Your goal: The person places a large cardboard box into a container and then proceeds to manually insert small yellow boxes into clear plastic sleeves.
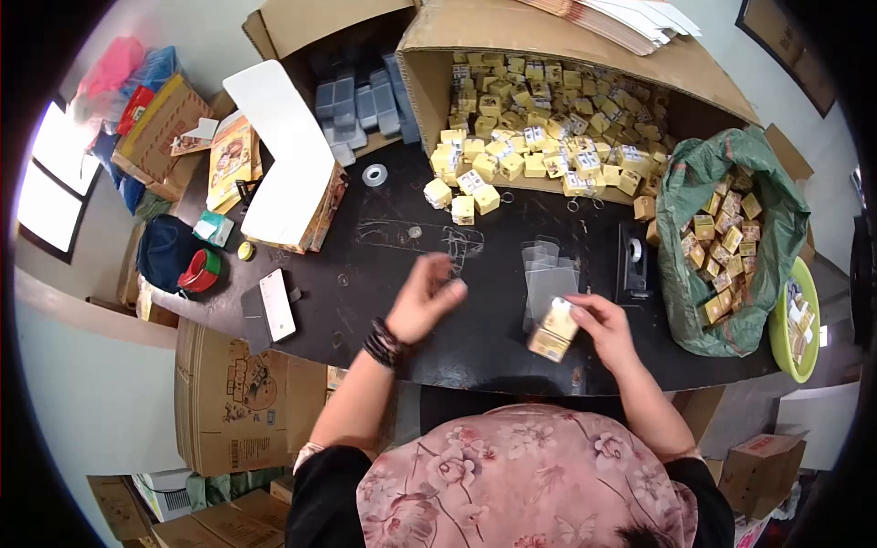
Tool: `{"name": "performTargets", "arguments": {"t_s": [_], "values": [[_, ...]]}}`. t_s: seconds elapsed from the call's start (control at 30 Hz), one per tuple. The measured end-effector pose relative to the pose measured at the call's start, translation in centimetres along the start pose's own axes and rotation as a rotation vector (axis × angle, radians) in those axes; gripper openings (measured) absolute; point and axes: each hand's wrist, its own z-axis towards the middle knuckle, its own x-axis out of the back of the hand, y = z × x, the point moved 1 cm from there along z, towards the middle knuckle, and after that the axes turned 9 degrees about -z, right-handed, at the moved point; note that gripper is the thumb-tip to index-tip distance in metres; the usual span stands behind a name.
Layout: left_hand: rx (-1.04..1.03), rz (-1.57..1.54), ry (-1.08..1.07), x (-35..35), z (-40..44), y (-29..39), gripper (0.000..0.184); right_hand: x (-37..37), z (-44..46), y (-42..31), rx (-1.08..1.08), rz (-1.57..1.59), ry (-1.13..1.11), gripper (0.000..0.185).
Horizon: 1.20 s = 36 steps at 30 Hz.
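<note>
My right hand (605, 331) is closed on a small yellow box (554, 331) near the table's front edge. Just behind that box lie several clear plastic sleeves (546, 274), overlapping on the black table. My left hand (429, 297) is over the table's middle, its fingers apart and partly blurred, with nothing visible in it. Small yellow boxes (463, 210) stand beyond it, in front of a large carton (548, 27) lying on its side and filled with more of them.
A black tape dispenser (632, 260) stands right of the sleeves, beside a green sack (681, 301) of small boxes. A tape roll (375, 174), a phone (277, 305) and a white-topped box (290, 196) are at the left. A yellow-green basket (804, 365) is far right.
</note>
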Motion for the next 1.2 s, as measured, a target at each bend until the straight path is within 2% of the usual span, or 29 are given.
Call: {"name": "performTargets", "arguments": {"t_s": [0.03,0.07,0.13,0.17,0.23,0.27,0.3,0.37,0.43,0.47,0.5,0.57,0.63,0.67,0.73,0.77,0.8,0.87,0.97,1.03,1.1,1.13,1.17,1.2], "values": [[0.02,0.08,-0.212,-3.5,-1.7,-1.4,0.081,-1.7,1.5,-0.3,-0.004,0.011,-0.03,0.024],[0.011,0.077,-0.275,-6.3,-3.2,-1.3,0.086,-3.5,2.6,-1.3,-0.012,0.016,-0.031,0.023],[0.012,-0.12,-0.129,-8.5,-4.0,-2.9,0.078,-5.9,4.0,-2.3,0.152,-0.019,-0.06,0.021],[0.065,-0.336,-0.039,-8.4,-3.7,-3.9,0.068,-6.8,4.3,-2.3,0.199,-0.001,-0.075,0.021],[0.173,-0.668,-0.041,-8.1,-4.0,-3.1,0.061,-7.7,4.4,-2.2,0.178,-0.009,-0.173,0.019],[0.234,-0.733,-0.092,-8.0,-4.5,-2.5,0.062,-7.9,4.1,-2.3,0.136,0.004,-0.234,0.019],[0.17,-0.688,-0.062,-8.2,-4.7,-2.6,0.064,-7.8,3.8,-2.5,0.244,-0.084,-0.288,0.019],[0.118,-0.551,-0.07,-8.7,-5.0,-3.0,0.066,-6.5,3.0,-2.2,0.192,-0.127,-0.217,0.022],[0.133,-0.616,-0.145,-10.1,-4.6,-2.0,0.061,-2.2,2.8,-2.4,0.371,-0.506,0.257,0.021],[0.166,-0.587,-0.195,-10.4,-4.2,-2.2,0.05,0.6,2.3,-2.0,0.425,-0.712,0.524,0.02],[0.179,-0.587,-0.226,-11.2,-3.8,-2.3,0.05,3.1,1.5,-1.7,0.367,-0.839,0.711,0.021],[0.156,-0.558,-0.36,-12.9,-2.7,-2.5,0.04,7.1,-0.1,0.5,0.245,-1.028,0.825,0.023],[0.066,-0.293,-0.471,-15.1,-1.1,-3.4,0.037,9.2,-0.8,2.8,-0.081,-0.658,0.693,0.025],[0.12,-0.233,-0.506,-16.4,-0.4,-3.3,0.038,10.2,-0.5,4.3,-0.053,-0.671,0.631,0.026],[-0.105,0.03,-0.571,-19.3,2.1,-3.9,0.039,11.3,0.4,3.7,-0.358,-0.201,0.447,0.021],[-0.271,0.204,-0.535,-20.5,3.4,-4.2,0.04,12.1,0.9,3.7,-0.386,-0.163,0.375,0.016],[-0.287,0.204,-0.581,-21.7,4.6,-4.4,0.04,12.8,1.3,3.8,-0.388,-0.16,0.386,0.016],[-0.248,0.114,-0.69,-23.5,6.4,-5.2,0.04,13.6,1.7,4.1,-0.578,0.168,0.251,0.01],[-0.262,0.212,-0.752,-24.7,7.3,-6.2,0.04,13.5,1.0,3.0,-0.583,0.523,0.246,0.008],[-0.278,0.22,-0.756,-24.9,7.4,-6.5,0.04,13.7,0.0,2.6,-0.544,0.582,0.245,0.01],[-0.242,0.181,-0.747,-24.8,7.3,-6.8,0.04,13.2,-1.5,3.0,-0.45,0.371,0.265,0.009],[-0.296,0.214,-0.73,-24.8,7.3,-6.8,0.04,12.4,-2.0,3.4,-0.479,0.291,0.304,0.008],[-0.293,0.219,-0.735,-24.9,6.9,-7.0,0.04,11.9,-2.0,6.1,-0.418,0.19,0.324,0.008],[-0.179,0.061,-0.657,-25.0,6.3,-6.8,0.04,11.4,-1.9,8.4,-0.358,0.088,0.344,0.008]]}}
